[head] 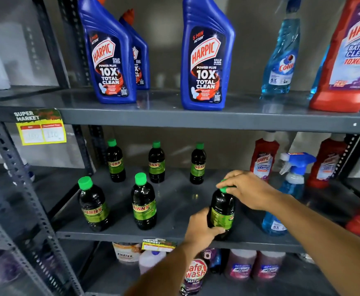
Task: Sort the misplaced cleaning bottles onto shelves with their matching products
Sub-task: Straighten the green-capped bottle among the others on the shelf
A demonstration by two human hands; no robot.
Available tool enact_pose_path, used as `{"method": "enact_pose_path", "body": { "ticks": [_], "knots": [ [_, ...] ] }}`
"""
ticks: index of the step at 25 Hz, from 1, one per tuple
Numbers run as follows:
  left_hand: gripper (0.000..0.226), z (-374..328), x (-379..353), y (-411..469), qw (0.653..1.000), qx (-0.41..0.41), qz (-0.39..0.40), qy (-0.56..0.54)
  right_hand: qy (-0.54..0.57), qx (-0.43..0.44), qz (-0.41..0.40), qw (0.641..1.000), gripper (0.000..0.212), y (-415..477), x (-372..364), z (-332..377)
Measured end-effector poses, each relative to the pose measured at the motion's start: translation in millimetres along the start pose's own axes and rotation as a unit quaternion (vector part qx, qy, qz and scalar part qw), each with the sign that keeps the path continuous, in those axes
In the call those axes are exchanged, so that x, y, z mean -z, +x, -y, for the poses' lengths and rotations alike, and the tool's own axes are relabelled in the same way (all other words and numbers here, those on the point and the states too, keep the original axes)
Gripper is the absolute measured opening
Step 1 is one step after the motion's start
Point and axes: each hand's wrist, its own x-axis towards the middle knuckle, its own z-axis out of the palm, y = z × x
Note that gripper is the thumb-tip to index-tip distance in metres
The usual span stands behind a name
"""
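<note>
A dark Sunny bottle with a green cap stands at the front of the middle shelf. My left hand grips its lower body. My right hand is closed over its green cap. Several matching Sunny bottles stand to its left and behind it on the same shelf. Blue Harpic bottles stand on the top shelf, with a Colin spray bottle and a red Harpic bathroom cleaner to their right.
On the middle shelf's right stand red Harpic bottles and a blue Colin spray bottle. The bottom shelf holds a Safe Wash bottle, pink bottles and a white tub. A price tag hangs at the left.
</note>
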Motion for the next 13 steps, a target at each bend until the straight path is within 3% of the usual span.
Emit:
{"method": "enact_pose_path", "body": {
  "ticks": [5,13],
  "knots": [
    [0.056,36.8,44.8,15.0,0.995,0.027,0.093,-0.009,0.001,0.002,0.018,1.0,0.036,20.8,-4.2,36.2],
    [0.07,62.1,47.9,17.5,0.998,0.046,0.043,-0.012,-0.035,-0.002,0.0,0.999,0.037,41.0,-16.9,59.6]
  ]
}}
